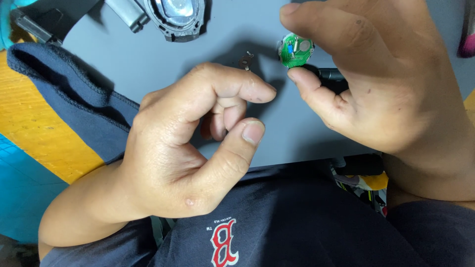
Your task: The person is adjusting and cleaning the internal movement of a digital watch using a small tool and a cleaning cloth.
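Right hand (pixel 391 84) pinches small round green circuit board (pixel 295 51) by edge, over far part of grey mat (pixel 148 59). Board looks light, stiff, fragile; edge hold seems safest. Left hand (pixel 193 143) half curled, holds nothing.

- The circuit board (pixel 296 51) sits between the right hand's (pixel 391 84) fingertips, above the table (pixel 148 59).
- A small metal part (pixel 246 60) lies on the table, left of the board, just behind the left hand (pixel 198 148).
- A lens housing (pixel 175 17) lies at the table's far edge.
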